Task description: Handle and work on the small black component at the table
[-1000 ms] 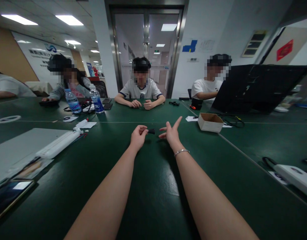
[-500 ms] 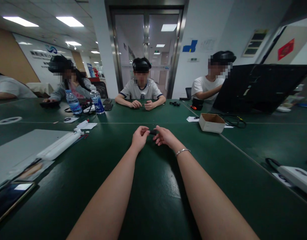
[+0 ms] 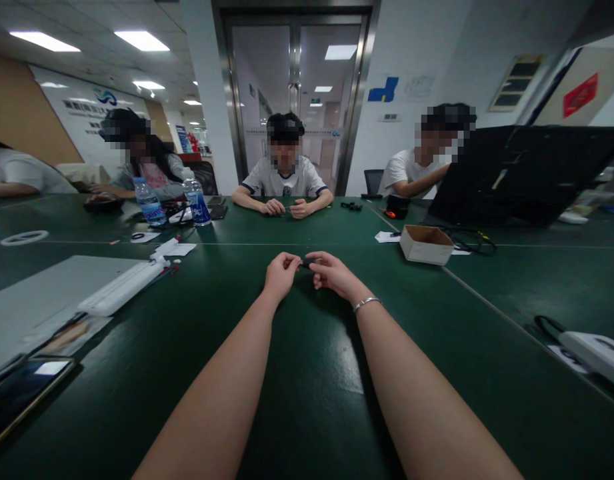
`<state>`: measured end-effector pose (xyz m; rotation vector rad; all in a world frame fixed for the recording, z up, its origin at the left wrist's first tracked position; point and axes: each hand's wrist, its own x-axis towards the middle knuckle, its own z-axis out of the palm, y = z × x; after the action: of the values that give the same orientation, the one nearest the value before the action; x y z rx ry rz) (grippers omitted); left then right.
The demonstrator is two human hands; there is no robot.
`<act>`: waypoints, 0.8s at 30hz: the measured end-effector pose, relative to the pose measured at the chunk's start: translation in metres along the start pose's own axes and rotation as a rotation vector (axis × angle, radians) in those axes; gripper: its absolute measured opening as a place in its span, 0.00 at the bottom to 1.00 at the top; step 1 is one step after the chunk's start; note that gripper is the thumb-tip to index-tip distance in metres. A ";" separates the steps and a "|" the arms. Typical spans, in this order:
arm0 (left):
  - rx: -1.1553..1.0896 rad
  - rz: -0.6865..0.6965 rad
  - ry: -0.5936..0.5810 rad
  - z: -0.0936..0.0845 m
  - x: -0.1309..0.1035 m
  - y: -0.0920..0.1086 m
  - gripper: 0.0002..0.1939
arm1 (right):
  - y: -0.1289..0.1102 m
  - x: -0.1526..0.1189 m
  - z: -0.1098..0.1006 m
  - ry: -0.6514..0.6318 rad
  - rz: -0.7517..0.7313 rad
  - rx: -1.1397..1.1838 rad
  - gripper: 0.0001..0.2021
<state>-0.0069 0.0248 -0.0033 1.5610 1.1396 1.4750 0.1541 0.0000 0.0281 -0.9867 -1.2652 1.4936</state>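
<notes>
Small black object (image 3: 309, 263), one — short, dark, finer detail too small to tell. Lies roughly crosswise, left end at the fingertips of the left hand (image 3: 281, 275), right end between thumb and fingers of the right hand (image 3: 335, 275) — partly hidden.

Table (image 3: 307, 400), left to right: phone (image 3: 24, 397) toward the near edge; two bottles (image 3: 197, 205) toward the far edge; small object (image 3: 309, 263) between left hand (image 3: 281, 273) and right hand (image 3: 335, 275); box (image 3: 425, 248) before the left end of the monitor (image 3: 517, 177).
</notes>
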 end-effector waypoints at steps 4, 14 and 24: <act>0.007 -0.004 0.009 0.000 0.000 -0.001 0.09 | -0.001 -0.001 -0.001 -0.008 0.028 0.043 0.13; 0.066 -0.011 0.013 -0.003 -0.002 0.000 0.14 | -0.001 0.000 0.001 -0.020 0.051 -0.038 0.11; 0.081 -0.037 0.024 -0.003 -0.001 -0.001 0.16 | -0.001 0.001 0.001 -0.017 0.046 -0.041 0.09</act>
<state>-0.0103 0.0246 -0.0044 1.5722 1.2498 1.4435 0.1527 0.0005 0.0292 -1.0382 -1.2978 1.5192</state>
